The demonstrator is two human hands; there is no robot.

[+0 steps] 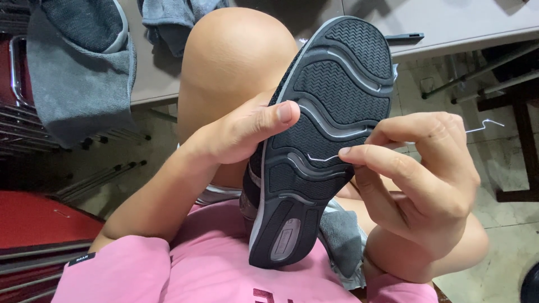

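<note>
In the head view, a dark shoe (323, 140) is held sole-up across the person's lap, toe pointing far and to the right, heel near, resting against the pink shirt (208, 264). The left hand (247, 132) wraps the shoe's left edge, fingers hidden behind the upper and the thumb pressed flat on the black tread near the middle of the sole; that clasp seems meant to steady the shoe and keep the grooves turned up toward the eyes. The right hand (418, 174) is closed in a fine pinch, thumb and forefinger squeezed on a thin bent wire (323, 159), whose near tip lies in a curved groove at mid-sole, touching the rubber, while its other end juts out past the knuckles to the far right, kinked like a hook. Held so close to its tip, the wire probably gives more control along the narrow channel. A bare knee (236, 62) rises just behind the shoe on the left. A grey cloth (342, 235) lies under the heel on the right thigh. Farther off, a pale table (460, 22) carries grey towels (78, 73) draped over its left edge, and red chair seats (39, 219) stand at the near left.
</note>
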